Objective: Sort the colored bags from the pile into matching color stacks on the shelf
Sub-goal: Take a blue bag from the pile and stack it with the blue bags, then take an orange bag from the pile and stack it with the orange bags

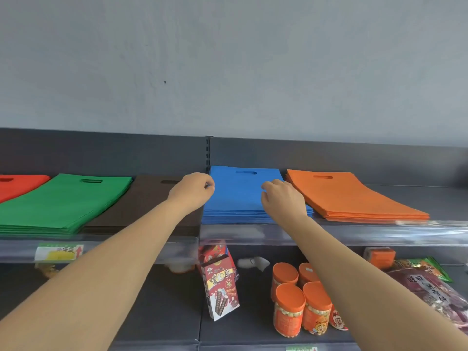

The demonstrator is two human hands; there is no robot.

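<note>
Forearms [101, 287] pass a snack box [221, 290] marked 黑白; left hand [193, 191] and right hand [281, 201] curl on the blue stack [235, 196], grip unclear.

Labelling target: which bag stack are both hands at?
The blue stack, between brown stack and orange stack; left hand at its left edge, right hand over it.

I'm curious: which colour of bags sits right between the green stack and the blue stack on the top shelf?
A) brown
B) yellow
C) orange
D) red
A: the brown stack lies directly between the green stack and the blue stack, while the orange stack is on the far side of the blue one.
</note>
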